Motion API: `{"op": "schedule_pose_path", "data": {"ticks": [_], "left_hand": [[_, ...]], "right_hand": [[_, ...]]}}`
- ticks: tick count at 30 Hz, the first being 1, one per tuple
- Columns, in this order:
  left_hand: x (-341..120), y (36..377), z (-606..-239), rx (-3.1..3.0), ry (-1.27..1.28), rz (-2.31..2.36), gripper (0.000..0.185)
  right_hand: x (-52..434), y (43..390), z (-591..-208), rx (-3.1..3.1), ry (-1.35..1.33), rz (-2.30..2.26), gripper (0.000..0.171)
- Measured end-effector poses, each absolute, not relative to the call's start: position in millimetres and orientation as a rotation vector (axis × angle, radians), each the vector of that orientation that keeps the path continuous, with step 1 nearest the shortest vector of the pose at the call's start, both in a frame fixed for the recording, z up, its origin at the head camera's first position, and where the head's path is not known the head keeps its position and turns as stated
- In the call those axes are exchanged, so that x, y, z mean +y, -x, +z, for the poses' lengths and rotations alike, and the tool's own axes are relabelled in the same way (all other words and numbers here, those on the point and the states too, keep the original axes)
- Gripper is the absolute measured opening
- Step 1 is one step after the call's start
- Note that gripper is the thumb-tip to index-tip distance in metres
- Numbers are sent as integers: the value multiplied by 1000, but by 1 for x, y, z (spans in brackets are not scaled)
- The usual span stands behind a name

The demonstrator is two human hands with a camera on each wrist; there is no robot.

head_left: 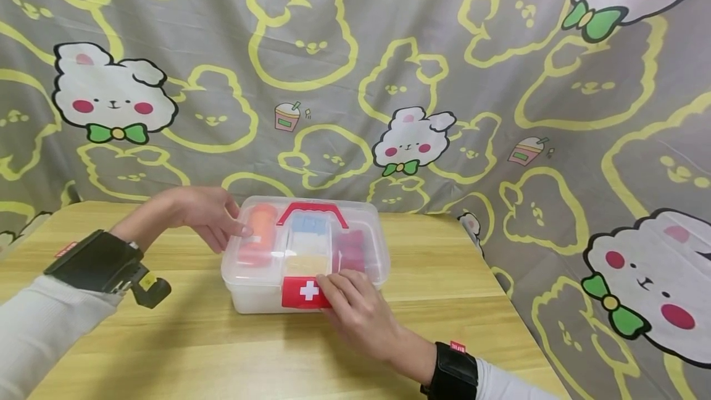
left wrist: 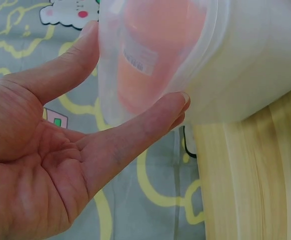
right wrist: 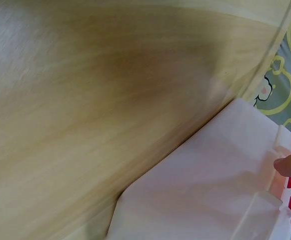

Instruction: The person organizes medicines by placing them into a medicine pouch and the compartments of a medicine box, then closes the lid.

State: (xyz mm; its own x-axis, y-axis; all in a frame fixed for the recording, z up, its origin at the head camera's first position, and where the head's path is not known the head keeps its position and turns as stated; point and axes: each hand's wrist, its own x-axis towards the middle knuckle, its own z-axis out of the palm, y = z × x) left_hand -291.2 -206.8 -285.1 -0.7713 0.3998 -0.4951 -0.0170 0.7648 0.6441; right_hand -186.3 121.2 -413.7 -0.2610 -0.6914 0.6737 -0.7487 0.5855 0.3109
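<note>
A translucent white first-aid box (head_left: 255,292) stands on the wooden table with its clear lid (head_left: 280,218) on top. Through the lid show an orange cylinder (head_left: 262,233) with a white label, light blue, white and yellow items in the middle, and dark red items (head_left: 350,249) at the right. My left hand (head_left: 205,212) is at the box's left end, thumb and fingers spread, fingers (left wrist: 135,127) extended beside the lid's edge. At the front, my right hand (head_left: 358,307) pinches the red latch (head_left: 302,292) with a white cross; the right thumb (right wrist: 289,164) lies by its edge.
A red carrying handle (head_left: 313,207) lies on the lid. The wooden table (head_left: 444,301) spreads around the box. Behind and to the right hangs a grey curtain (head_left: 328,97) printed with cartoon animals. Each wrist wears a black strap; a small black device (head_left: 150,289) juts from the left one.
</note>
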Motion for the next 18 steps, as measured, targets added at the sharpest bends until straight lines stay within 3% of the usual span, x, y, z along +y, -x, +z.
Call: {"op": "schedule_pose_path", "data": {"ticks": [18], "left_hand": [[-194,285,-282,2413,-312,768,75]], "right_hand": [[117,182,-418,-2066,-1081,202,73]]}}
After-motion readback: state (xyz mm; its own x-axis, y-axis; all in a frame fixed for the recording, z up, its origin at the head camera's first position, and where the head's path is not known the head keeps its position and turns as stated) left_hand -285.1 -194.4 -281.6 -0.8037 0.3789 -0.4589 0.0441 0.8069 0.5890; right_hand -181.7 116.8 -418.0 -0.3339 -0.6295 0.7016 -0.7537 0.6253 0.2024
